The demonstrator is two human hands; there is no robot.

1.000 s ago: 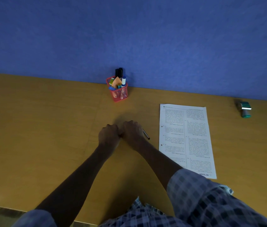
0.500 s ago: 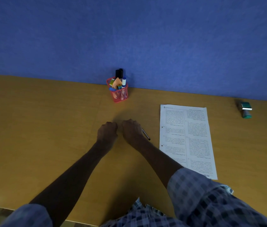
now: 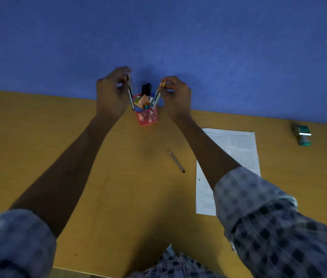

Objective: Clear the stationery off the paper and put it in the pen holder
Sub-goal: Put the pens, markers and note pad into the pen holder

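Head view is showing both hands up at the pink mesh pen holder (image 3: 146,117) by the blue wall (image 3: 218,47); left hand (image 3: 111,93) is pinching a slim pen (image 3: 130,95) near its top, fingers curled, the pen's lower end hanging at the holder's left rim, and whether it is inside or just outside I cannot tell; right hand (image 3: 176,95) is pinching what look like two pens (image 3: 156,98) by their upper ends, lower ends already dipping into the holder's right side; holder is already crowding with markers and other bits; printed paper (image 3: 238,149) is lying right of centre on the yellow table (image 3: 38,157), partly hidden by the right forearm, and the part showing is carrying no stationery; so clearing the sheet is looking done as far as can be seen, and dropping is in progress but not finished, since both hands are gripping; one dark pencil (image 3: 176,161) is lying loose on the table between holder and paper, off the sheet, likely needing pickup; a green stamp-like object (image 3: 303,135) is sitting far right, well apart from the paper; compared with a second ago, the hands were low and fisted together mid-table just left of that pencil, and now they are raised apart, flanking the holder; paper, pencil and green object are lying where they were on the table.
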